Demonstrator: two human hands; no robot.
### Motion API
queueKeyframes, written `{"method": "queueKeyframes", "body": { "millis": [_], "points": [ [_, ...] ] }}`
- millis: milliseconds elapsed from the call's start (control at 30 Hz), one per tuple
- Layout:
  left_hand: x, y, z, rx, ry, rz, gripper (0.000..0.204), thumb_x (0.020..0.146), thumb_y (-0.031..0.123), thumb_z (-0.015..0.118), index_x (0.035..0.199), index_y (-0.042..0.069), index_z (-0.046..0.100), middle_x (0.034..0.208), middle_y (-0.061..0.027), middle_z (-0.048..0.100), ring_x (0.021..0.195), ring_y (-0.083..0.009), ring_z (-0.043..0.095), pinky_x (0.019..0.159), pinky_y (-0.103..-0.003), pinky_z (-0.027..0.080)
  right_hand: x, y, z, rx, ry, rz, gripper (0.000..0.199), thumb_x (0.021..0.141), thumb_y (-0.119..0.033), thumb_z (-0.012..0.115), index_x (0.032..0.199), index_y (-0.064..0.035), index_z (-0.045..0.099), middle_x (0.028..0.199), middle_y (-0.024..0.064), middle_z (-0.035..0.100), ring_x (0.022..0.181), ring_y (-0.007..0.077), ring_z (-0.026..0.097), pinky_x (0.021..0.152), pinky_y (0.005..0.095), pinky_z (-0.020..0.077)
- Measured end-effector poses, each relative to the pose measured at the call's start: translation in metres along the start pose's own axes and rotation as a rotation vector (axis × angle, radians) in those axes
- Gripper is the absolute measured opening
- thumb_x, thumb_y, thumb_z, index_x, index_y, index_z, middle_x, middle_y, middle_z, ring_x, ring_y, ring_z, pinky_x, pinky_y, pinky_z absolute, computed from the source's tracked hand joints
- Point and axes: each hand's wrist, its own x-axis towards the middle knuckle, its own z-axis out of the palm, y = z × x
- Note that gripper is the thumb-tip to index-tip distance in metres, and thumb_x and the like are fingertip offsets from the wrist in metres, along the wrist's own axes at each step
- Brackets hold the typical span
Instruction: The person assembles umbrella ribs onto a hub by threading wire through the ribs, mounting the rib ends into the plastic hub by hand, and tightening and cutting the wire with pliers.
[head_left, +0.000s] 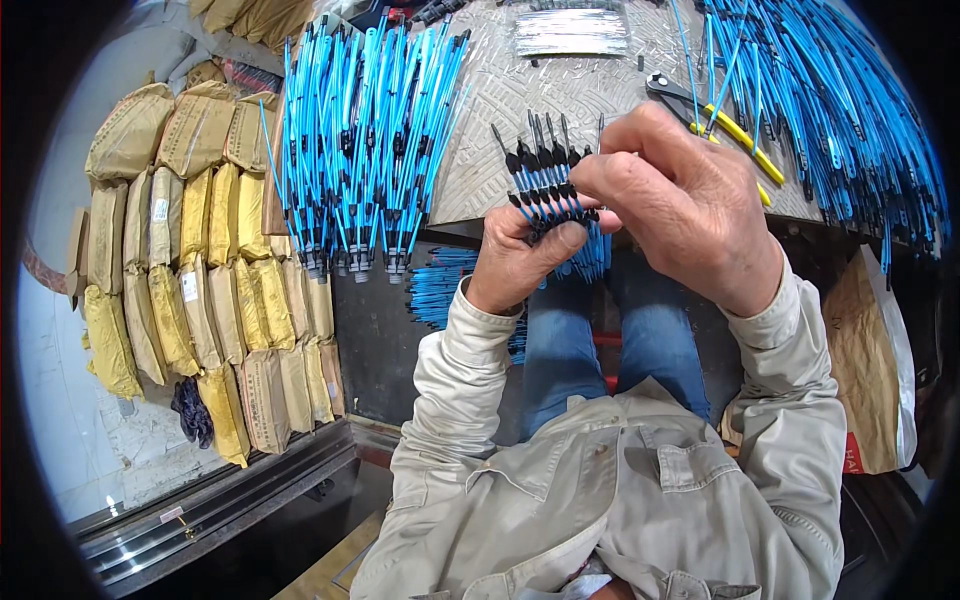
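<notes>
My left hand (pixel 525 255) is closed round a row of thin blue rods with black fittings (pixel 545 185). Dark thin tips of these rods stand up side by side above the fingers, and their blue lower parts hang below the hand. Right beside them, my right hand (pixel 675 195) is closed in a pinch at the right end of the row. Whatever sits between its fingertips is hidden. Pliers with yellow handles (pixel 738 130) lie on the worktable (pixel 475 150), just beyond the right hand.
A bunch of similar blue rods (pixel 370 130) stands left on the table edge. A larger heap (pixel 835 110) covers the right side. Silvery thin pins (pixel 570 32) lie at the back. Wrapped packages (pixel 205 250) are stacked at left; a brown paper bag (pixel 865 360) stands at right.
</notes>
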Motion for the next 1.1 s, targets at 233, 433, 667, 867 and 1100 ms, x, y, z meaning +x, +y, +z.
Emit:
{"method": "queueKeyframes", "body": {
  "millis": [233, 433, 667, 867, 1100],
  "points": [
    [0.004, 0.006, 0.005, 0.026, -0.003, 0.045, 0.022, 0.084, 0.017, 0.066, 0.098, 0.001, 0.066, 0.088, -0.0009, 0.065, 0.082, -0.0058, 0.056, 0.071, -0.022, 0.046, -0.003, 0.002, 0.006, 0.093, 0.013, 0.032, 0.038, 0.063, 0.004, 0.065, 0.099, -0.0014, 0.057, 0.084, 0.0115, 0.053, 0.066, 0.0246, 0.057, 0.053, 0.032, 0.0471],
    [0.002, -0.004, 0.004, 0.166, 0.031, 0.009, 0.018, 0.079, 0.011, 0.07, 0.094, 0.002, 0.067, 0.087, -0.0009, 0.066, 0.079, -0.0057, 0.057, 0.071, -0.023, 0.047, 0.0, 0.0, 0.004, 0.1, -0.092, 0.012, 0.044, 0.064, 0.007, 0.059, 0.107, -0.0032, 0.056, 0.087, 0.0114, 0.054, 0.072, 0.0254, 0.058, 0.056, 0.0325, 0.0473],
    [0.005, -0.002, 0.006, 0.125, 0.045, -0.034, 0.018, 0.078, 0.007, 0.07, 0.096, 0.002, 0.068, 0.091, -0.0035, 0.068, 0.081, -0.008, 0.061, 0.074, -0.023, 0.048, 0.017, 0.007, 0.001, 0.094, -0.082, 0.057, 0.038, 0.067, 0.006, 0.057, 0.104, -0.0038, 0.059, 0.083, 0.0096, 0.054, 0.074, 0.0247, 0.057, 0.06, 0.0318, 0.0467],
    [0.006, 0.002, 0.009, 0.13, 0.019, -0.028, 0.019, 0.079, 0.007, 0.069, 0.098, 0.002, 0.068, 0.093, -0.0046, 0.068, 0.083, -0.0095, 0.062, 0.077, -0.023, 0.049, 0.079, 0.167, 0.036, -0.243, -0.247, 0.237, 0.013, 0.079, -0.017, 0.06, 0.08, -0.0048, 0.061, 0.076, 0.0132, 0.057, 0.072, 0.0308, 0.057, 0.063, 0.039, 0.0443],
    [0.005, 0.003, 0.005, 0.003, 0.055, -0.079, 0.021, 0.079, 0.009, 0.07, 0.097, 0.0, 0.068, 0.094, -0.0065, 0.068, 0.085, -0.0091, 0.062, 0.078, -0.024, 0.049, 0.079, 0.211, 0.071, -0.457, -0.513, 0.251, 0.015, 0.081, -0.019, 0.057, 0.087, -0.0079, 0.064, 0.088, 0.0106, 0.058, 0.084, 0.0296, 0.058, 0.071, 0.0385, 0.0461]
  ]
}}
